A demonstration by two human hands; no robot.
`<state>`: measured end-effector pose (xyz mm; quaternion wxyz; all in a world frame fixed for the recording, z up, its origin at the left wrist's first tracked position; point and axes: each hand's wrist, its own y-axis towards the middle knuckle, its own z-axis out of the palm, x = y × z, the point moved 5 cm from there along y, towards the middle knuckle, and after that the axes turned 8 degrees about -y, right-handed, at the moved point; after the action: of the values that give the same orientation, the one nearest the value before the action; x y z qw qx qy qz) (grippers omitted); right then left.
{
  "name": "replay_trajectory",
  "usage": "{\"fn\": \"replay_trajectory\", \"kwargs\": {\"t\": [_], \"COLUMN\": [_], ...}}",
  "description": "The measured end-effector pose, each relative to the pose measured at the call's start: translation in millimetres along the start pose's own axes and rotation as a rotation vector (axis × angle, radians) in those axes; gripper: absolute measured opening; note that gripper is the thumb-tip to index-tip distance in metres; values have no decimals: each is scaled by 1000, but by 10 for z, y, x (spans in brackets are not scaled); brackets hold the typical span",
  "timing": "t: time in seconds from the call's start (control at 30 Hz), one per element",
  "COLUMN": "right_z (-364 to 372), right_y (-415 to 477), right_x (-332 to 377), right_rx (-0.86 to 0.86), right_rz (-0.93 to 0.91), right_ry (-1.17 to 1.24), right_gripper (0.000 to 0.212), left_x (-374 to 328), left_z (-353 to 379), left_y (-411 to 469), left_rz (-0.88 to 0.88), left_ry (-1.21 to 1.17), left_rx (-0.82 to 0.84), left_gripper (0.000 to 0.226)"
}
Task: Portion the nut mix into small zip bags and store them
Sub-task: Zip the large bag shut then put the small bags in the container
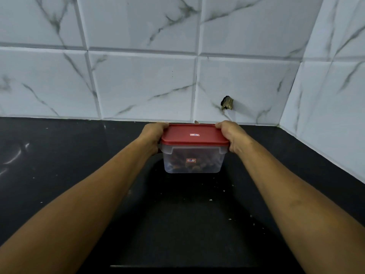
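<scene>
1. One clear plastic container (207,165) stands out near the back of the black countertop (59,165), close to the tiled wall (142,86); whether its base touches the counter or hangs just above it is hard to tell.
2. One red lid (194,140) sits closed on top.
3. One portion of brown nut mix (177,165) fills the lower part of the container.
4. Two hands grasp it. The left hand (156,137) curls round the left end of the lid, and the right hand (232,136) curls round the right end.
5. Two small red-bordered stickers show. The lid sticker (194,134) is too small to read. The front sticker (191,160) on the near wall seems to read "13".
6. One dark, broken-looking fitting (227,103) sits in the wall behind the right hand.
7. Scattered pale crumbs dot the countertop.
</scene>
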<state>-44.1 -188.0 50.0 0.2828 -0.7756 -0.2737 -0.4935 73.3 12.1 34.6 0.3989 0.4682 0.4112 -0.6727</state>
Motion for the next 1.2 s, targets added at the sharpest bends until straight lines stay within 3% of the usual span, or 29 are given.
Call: {"fn": "replay_trajectory", "kwargs": {"t": [0.3,0.37,0.43,0.47,0.57,0.67,0.8,0.97,1.13,1.2], "right_z": [-29,-89,-125,-107,5,97,106,153,169,179], "right_y": [-26,-23,-93,-145,-213,-231,-188,-116,-117,-135], "right_x": [73,100,183,230,311,298,193,203,193,181], "right_rx": [-44,-146,-245,-242,-94,-36,-86,-164,-186,-193], "right_rz": [-107,-209,-368,-422,-455,-399,-406,-441,-424,-430], "right_ry": [-47,-128,-372,-480,-648,-641,-605,-766,-821,-825], "right_gripper": [18,13,20,26,37,30,25,33,34,34], "left_x": [-137,-297,-460,-493,-419,-284,-186,-108,-127,-225], "left_z": [4,-26,19,82,270,290,267,268,264,305], "left_y": [109,21,-162,-229,-307,-275,-196,-131,-45,-57], "left_rz": [206,392,548,566,497,444,492,579,519,501], "left_ry": [244,612,980,1055,1121,1152,1115,1147,1266,1310], "left_rx": [37,-42,-121,-81,83,115,109,114,163,153], "left_gripper": [19,12,28,34,34,41,49,49,90,82]}}
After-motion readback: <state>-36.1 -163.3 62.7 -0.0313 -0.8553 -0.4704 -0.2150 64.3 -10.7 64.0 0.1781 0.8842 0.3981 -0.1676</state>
